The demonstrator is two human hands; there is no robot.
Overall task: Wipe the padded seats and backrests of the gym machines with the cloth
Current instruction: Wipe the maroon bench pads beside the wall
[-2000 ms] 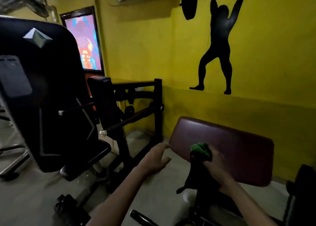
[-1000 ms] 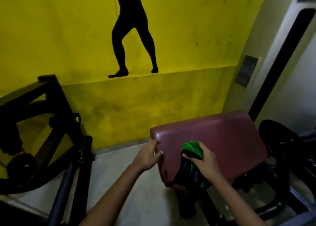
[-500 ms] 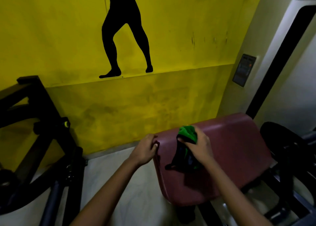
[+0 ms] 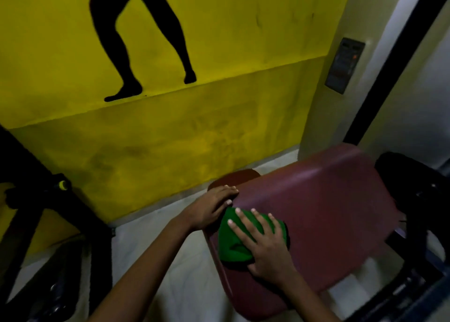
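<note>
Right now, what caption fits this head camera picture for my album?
Right hand presses a green cloth flat on the maroon padded seat; left hand steadies its edge.

This is a gym. A yellow wall point(image 4: 219, 132) fills the upper left and centre of the frame, painted with the black legs of a silhouette figure point(image 4: 136, 39). At lower right sits a maroon padded seat point(image 4: 328, 212) on a dark metal frame point(image 4: 414, 261). Another black machine frame point(image 4: 48, 212) stands at lower left on a pale floor point(image 4: 151, 261).
</note>
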